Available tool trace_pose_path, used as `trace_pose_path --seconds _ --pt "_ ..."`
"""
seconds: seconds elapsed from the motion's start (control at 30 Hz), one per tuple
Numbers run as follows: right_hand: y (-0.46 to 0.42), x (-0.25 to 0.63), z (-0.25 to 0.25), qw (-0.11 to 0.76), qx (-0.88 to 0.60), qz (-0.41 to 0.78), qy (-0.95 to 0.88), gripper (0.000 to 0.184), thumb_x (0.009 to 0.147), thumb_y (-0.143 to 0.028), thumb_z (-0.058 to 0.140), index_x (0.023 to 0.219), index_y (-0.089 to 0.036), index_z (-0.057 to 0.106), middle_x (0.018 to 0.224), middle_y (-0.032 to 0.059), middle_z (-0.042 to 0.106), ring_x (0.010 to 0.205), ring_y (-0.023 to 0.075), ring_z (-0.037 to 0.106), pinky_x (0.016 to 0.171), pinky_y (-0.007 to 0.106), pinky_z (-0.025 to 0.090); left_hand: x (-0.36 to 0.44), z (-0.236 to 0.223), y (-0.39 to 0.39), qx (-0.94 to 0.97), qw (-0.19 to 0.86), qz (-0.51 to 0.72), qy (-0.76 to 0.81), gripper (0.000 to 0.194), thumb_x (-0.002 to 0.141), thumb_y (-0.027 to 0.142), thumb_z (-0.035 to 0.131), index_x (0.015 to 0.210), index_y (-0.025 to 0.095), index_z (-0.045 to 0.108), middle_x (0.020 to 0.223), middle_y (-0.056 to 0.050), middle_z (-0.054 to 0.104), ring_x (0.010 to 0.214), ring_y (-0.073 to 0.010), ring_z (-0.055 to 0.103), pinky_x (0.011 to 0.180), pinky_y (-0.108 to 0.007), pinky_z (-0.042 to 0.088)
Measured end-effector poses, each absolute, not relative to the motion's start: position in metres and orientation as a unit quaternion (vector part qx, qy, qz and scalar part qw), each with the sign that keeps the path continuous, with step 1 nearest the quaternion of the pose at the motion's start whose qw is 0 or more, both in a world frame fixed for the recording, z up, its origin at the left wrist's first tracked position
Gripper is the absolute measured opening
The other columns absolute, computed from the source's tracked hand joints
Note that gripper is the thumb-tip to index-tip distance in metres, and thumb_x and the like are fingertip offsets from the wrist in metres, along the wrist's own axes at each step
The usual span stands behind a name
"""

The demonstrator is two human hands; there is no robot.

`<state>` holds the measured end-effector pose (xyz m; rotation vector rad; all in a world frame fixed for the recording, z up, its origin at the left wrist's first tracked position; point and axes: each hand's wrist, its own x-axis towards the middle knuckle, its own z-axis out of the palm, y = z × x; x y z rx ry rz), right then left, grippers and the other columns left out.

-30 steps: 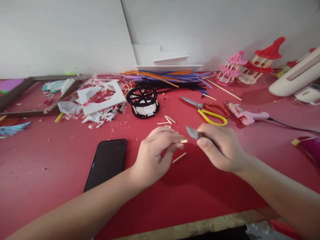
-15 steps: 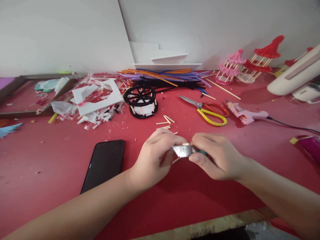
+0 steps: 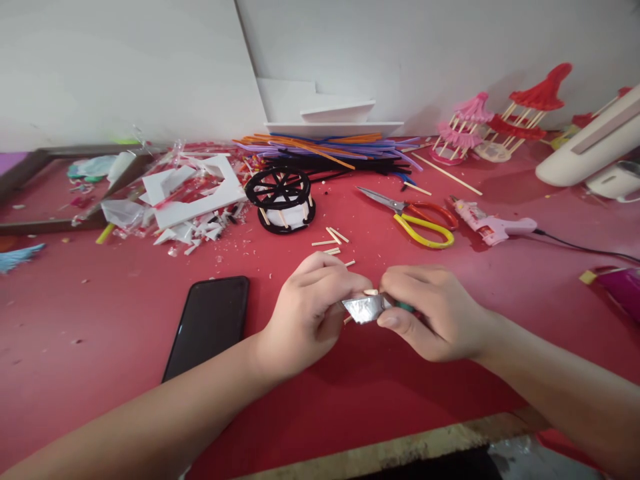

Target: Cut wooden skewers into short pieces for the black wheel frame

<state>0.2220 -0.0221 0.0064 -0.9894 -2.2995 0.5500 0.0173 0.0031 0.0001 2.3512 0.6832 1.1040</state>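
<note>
My right hand (image 3: 430, 310) is closed round the green handle of a craft knife, whose slanted metal blade (image 3: 364, 309) points left. Pinched in my left hand (image 3: 313, 310) is a thin wooden stick (image 3: 371, 292); only its pale end shows just above the blade, and the rest is hidden by my fingers. Beyond my hands lie several short cut wooden sticks (image 3: 331, 251). Behind them stands a small black wheel-topped model (image 3: 280, 200) with a white base and stick posts.
A black phone (image 3: 207, 327) lies left of my hands. Scissors (image 3: 413, 220) and a pink glue gun (image 3: 490, 223) are to the right. Pipe cleaners (image 3: 330, 153), white foam scraps (image 3: 200, 193) and pink and red models (image 3: 463, 130) line the back of the red table.
The blade has tilted and shifted slightly down and left against the stick. Both hands keep nearly the same place; the view has moved a little.
</note>
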Motion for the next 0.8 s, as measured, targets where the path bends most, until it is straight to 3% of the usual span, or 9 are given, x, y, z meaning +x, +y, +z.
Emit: trace_pose_path --seconds 0.23,0.3,0.37,0.57,0.67,0.8 --pt "-0.014 0.228 0.006 0.286 -0.421 0.17 -0.844 0.034 0.094 -0.044 0.044 0.069 -0.021 0.039 0.06 -0.004 0.041 0.053 0.0094 0.037 0.05 0.025 0.026 0.018 0.005 -0.004 0.869 0.18 0.406 0.219 0.03 0.078 -0.005 0.044 0.085 0.02 0.059 0.074 -0.001 0.068 0.074 -0.0154 0.056 0.079 -0.032 0.049" --pt "-0.009 0.236 0.008 0.311 -0.486 0.14 -0.805 0.034 0.095 -0.04 0.043 0.067 -0.021 0.039 0.054 -0.005 0.037 0.048 0.0091 0.036 0.048 0.025 0.025 0.019 0.006 -0.007 0.884 0.191 0.395 0.161 0.028 0.078 -0.005 0.047 0.082 0.02 0.058 0.075 0.001 0.07 0.074 -0.0147 0.059 0.088 -0.034 0.048" --pt "-0.006 0.243 0.01 0.361 -0.522 0.117 -0.764 0.034 0.096 -0.036 0.041 0.066 -0.022 0.038 0.053 -0.0054 0.034 0.046 0.0088 0.034 0.047 0.025 0.026 0.019 0.005 -0.008 0.873 0.209 0.404 0.176 0.028 0.081 -0.005 0.047 0.085 0.019 0.059 0.076 0.0 0.071 0.074 -0.0139 0.059 0.085 -0.032 0.049" --pt "-0.01 0.238 0.013 0.407 -0.418 0.122 -0.803 0.018 0.093 -0.037 0.047 0.088 -0.02 0.052 0.063 -0.0035 0.052 0.052 0.0084 0.045 0.049 0.023 0.036 0.019 -0.001 0.002 0.807 0.242 0.444 0.306 0.011 0.088 0.01 0.055 0.086 0.018 0.063 0.076 -0.003 0.069 0.077 -0.015 0.06 0.074 -0.027 0.051" --pt "-0.012 0.233 0.012 0.394 -0.376 0.155 -0.824 0.025 0.088 -0.041 0.056 0.099 -0.018 0.053 0.071 -0.0026 0.06 0.052 0.0067 0.049 0.048 0.021 0.039 0.021 -0.001 0.002 0.817 0.26 0.421 0.295 0.009 0.089 0.014 0.055 0.087 0.017 0.064 0.078 -0.004 0.069 0.073 -0.0144 0.059 0.073 -0.028 0.051" --pt "-0.014 0.231 0.009 0.37 -0.333 0.151 -0.854 0.033 0.078 -0.04 0.07 0.098 -0.019 0.054 0.072 -0.0033 0.063 0.056 0.0077 0.054 0.053 0.02 0.043 0.023 -0.002 -0.002 0.82 0.278 0.399 0.301 0.01 0.089 0.016 0.055 0.088 0.017 0.064 0.078 -0.005 0.069 0.074 -0.0149 0.06 0.073 -0.029 0.051"
